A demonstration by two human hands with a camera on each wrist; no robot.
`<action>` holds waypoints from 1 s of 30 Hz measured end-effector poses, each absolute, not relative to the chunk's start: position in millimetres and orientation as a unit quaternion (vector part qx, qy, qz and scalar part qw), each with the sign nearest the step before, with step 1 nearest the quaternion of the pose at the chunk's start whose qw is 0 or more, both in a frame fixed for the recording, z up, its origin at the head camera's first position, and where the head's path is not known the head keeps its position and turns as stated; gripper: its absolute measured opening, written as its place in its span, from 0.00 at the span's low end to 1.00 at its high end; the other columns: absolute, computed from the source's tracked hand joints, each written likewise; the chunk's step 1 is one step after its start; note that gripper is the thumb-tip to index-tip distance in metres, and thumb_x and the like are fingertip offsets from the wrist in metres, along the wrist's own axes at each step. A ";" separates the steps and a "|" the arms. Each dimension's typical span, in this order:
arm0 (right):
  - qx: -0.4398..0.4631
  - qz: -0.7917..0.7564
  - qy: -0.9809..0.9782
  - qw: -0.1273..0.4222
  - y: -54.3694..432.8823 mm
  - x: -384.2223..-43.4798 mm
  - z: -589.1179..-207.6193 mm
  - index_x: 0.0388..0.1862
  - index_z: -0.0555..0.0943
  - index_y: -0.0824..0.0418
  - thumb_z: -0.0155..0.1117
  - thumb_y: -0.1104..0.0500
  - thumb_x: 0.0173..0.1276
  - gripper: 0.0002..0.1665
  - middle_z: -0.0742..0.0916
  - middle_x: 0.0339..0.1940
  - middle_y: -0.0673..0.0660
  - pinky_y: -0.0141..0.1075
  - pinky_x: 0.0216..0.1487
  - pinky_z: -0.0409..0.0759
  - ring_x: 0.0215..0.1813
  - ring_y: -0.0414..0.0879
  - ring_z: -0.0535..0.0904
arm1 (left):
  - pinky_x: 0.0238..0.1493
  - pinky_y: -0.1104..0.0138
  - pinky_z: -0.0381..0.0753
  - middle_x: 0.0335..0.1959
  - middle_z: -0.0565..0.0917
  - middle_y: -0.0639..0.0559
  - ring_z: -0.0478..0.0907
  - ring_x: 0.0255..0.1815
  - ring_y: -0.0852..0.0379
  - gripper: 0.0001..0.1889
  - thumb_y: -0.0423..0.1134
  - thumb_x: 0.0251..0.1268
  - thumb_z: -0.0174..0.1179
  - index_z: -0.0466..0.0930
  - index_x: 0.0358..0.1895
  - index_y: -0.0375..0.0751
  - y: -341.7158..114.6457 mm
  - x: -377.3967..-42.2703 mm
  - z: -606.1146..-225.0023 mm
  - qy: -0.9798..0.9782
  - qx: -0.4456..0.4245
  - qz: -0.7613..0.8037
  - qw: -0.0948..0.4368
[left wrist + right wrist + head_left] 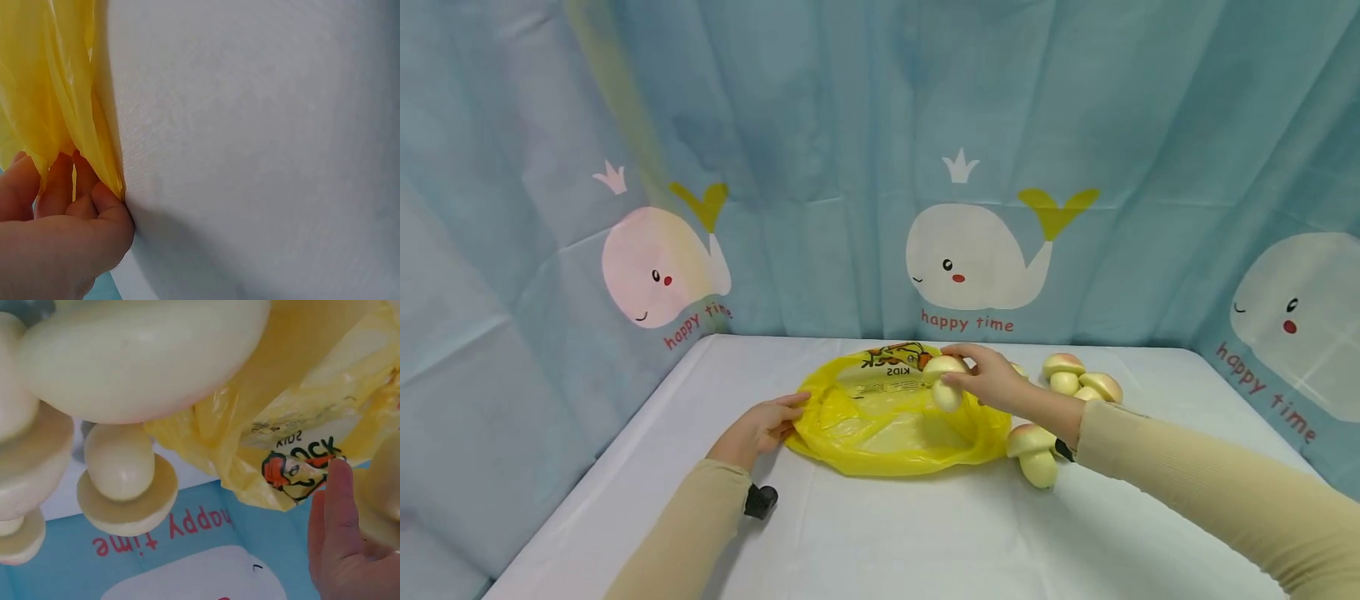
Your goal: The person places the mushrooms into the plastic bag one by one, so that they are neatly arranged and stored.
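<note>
A yellow plastic bag with printed lettering lies on the table, its mouth spread wide. My left hand holds the bag's left rim, fingers curled round the film in the left wrist view. Over the bag's mouth, toward its right side, my right hand grips a pale toy mushroom by its side, stem down. In the right wrist view that mushroom is partly cut off by the frame's right edge, beside the fingers.
One mushroom rests close to the bag's right edge, below the right forearm. Farther back stand more mushrooms, bunched together and partly hidden by the right arm. A blue curtain with whale prints hangs behind the white table.
</note>
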State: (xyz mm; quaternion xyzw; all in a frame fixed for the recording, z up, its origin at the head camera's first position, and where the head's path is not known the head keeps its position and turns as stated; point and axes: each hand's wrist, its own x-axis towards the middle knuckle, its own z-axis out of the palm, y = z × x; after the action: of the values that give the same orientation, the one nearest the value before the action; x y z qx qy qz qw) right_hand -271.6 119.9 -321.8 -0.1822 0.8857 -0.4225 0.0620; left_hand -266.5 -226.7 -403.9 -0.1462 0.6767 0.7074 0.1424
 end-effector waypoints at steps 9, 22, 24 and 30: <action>-0.186 -0.429 0.881 0.074 95.4 -278.2 -332.4 0.67 0.73 0.61 0.65 0.57 0.69 0.29 0.79 0.58 0.63 0.35 0.22 0.74 0.31 0.49 0.75 | 0.72 0.54 0.56 0.75 0.55 0.34 0.57 0.71 0.42 0.25 0.26 0.76 0.41 0.57 0.74 0.32 -223.4 -267.4 -402.2 0.678 -0.149 0.707 0.135; -0.173 -0.436 0.879 0.079 52.6 -287.0 -343.4 0.66 0.74 0.62 0.67 0.60 0.67 0.29 0.76 0.64 0.61 0.37 0.35 0.78 0.46 0.52 0.75 | 0.72 0.55 0.55 0.75 0.54 0.34 0.56 0.73 0.40 0.25 0.25 0.75 0.41 0.57 0.74 0.32 -224.9 -260.6 -403.3 0.682 -0.144 0.704 0.137; -0.169 -0.440 0.878 0.084 47.2 -288.7 -343.6 0.66 0.74 0.61 0.67 0.60 0.67 0.29 0.77 0.62 0.60 0.36 0.30 0.78 0.44 0.50 0.75 | 0.72 0.55 0.55 0.75 0.55 0.34 0.56 0.72 0.41 0.25 0.26 0.76 0.41 0.57 0.74 0.32 -225.3 -261.2 -403.2 0.681 -0.144 0.704 0.138; -0.163 -0.437 0.881 0.084 29.4 -295.6 -348.9 0.66 0.74 0.61 0.67 0.59 0.67 0.29 0.79 0.59 0.59 0.37 0.34 0.79 0.46 0.51 0.76 | 0.71 0.55 0.58 0.75 0.56 0.35 0.59 0.71 0.42 0.24 0.26 0.75 0.42 0.60 0.73 0.33 -223.5 -262.8 -402.6 0.683 -0.151 0.703 0.133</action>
State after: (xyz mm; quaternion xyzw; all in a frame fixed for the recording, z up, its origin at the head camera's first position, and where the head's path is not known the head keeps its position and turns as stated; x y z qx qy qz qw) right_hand -295.6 29.4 -348.9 -0.1634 0.8805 -0.4370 0.0837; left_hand -262.8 -223.5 -402.6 -0.1508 0.6825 0.7026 0.1332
